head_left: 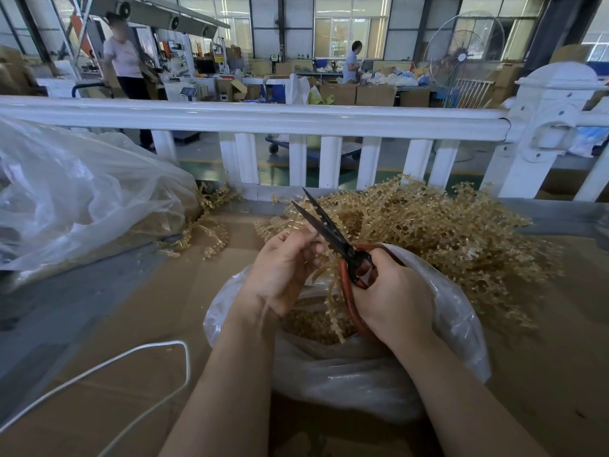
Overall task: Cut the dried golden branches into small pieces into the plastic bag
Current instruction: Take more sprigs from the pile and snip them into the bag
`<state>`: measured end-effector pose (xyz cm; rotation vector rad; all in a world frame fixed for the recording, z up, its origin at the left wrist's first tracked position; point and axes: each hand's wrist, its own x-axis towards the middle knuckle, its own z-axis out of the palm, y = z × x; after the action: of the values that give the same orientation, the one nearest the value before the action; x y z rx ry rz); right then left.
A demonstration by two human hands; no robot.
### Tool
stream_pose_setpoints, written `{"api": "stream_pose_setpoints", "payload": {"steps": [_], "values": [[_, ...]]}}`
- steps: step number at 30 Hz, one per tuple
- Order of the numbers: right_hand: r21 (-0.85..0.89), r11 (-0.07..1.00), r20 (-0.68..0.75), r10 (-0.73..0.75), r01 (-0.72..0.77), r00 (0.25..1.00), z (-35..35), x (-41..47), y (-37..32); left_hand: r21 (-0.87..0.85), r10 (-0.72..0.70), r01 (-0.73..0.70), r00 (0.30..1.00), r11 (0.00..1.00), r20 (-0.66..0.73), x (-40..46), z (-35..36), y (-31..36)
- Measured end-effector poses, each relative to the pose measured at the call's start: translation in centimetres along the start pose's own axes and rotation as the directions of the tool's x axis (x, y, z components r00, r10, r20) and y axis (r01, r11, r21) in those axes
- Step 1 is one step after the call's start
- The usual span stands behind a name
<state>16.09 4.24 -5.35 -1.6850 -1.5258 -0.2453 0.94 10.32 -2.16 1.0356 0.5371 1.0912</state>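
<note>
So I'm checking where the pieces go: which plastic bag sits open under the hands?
The near plastic bag, open under both hands with golden pieces inside; the other bag lies crumpled far left.

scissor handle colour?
Red-orange loops on the black-bladed scissors, gripped by the right hand; head view.

factory floor: cardboard boxes [375, 95], industrial fan [463, 54], high windows [351, 26].

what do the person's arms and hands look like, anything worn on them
Both forearms are bare as far as the view shows, with no sleeves in sight. The left hand and right hand wear no gloves, and no rings, watch or bracelets show on the fingers or wrists. No markings or tape are visible either.
</note>
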Motion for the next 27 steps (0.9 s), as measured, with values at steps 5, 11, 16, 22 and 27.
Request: {"api": "stream_pose_setpoints", "payload": {"steps": [5, 11, 16, 22, 27], "values": [[0.001, 1.000, 0.004, 0.011, -0.011, 1.000, -0.2, 0.0, -0.1, -0.004, 0.010, -0.010, 1.000, 1.000, 0.002, 0.0, -0.1, -0.1], [0.074, 0.997, -0.003, -0.020, 0.020, 1.000, -0.4, 0.0, -0.3, -0.014, 0.014, -0.014, 1.000, 1.000, 0.003, -0.1, -0.1, -0.1], [0.090, 0.996, 0.024, -0.007, 0.005, 1.000, -0.2, 0.1, -0.3, 0.004, 0.023, -0.023, 0.998, 1.000, -0.060, 0.0, -0.1, -0.1], [0.080, 0.996, 0.079, 0.030, -0.036, 0.996, 0.1, 0.2, 0.0, -0.052, 0.041, -0.053, 0.978, 0.997, -0.205, 0.3, -0.2, -0.1], [0.397, 0.894, 0.101, 0.181, -0.206, 0.978, 0.7, 0.4, 0.8, 0.102, 0.044, -0.029, 0.988, 0.994, -0.150, 0.4, -0.3, -0.5]]}}
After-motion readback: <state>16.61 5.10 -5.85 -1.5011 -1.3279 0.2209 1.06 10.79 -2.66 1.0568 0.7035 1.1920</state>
